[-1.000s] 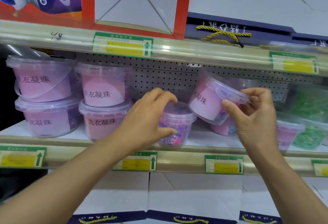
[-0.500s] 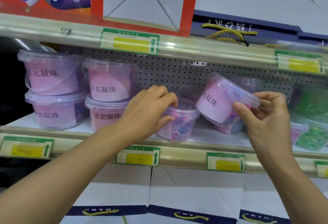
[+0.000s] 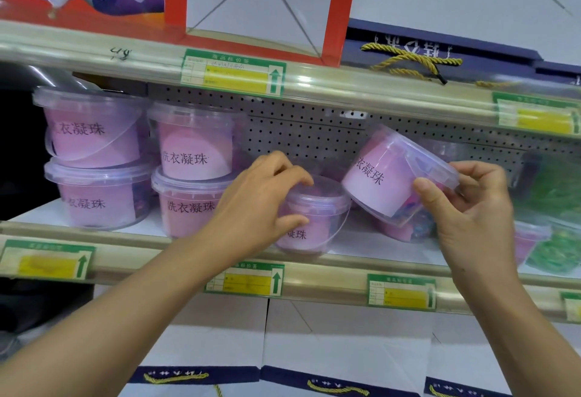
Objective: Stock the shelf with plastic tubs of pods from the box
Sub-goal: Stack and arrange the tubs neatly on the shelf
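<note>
Head view: right hand (image 3: pixel 471 208) fingers clamp the tilted tub (image 3: pixel 386 176) (lid toward the palm) above the shelf (image 3: pixel 361 274), just right of the upright tub (image 3: pixel 309 217) gripped by the left hand (image 3: pixel 254 208)

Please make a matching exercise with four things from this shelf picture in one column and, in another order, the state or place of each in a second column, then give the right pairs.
Things:
1. small tub
2. tilted tub
3. green packs
4. gold cord

States or places:
A. on the upper shelf
B. held off the shelf by the right hand
C. far right of the middle shelf
D. upright on the shelf, gripped by the left hand

Pairs: 1-D, 2-B, 3-C, 4-A
</note>
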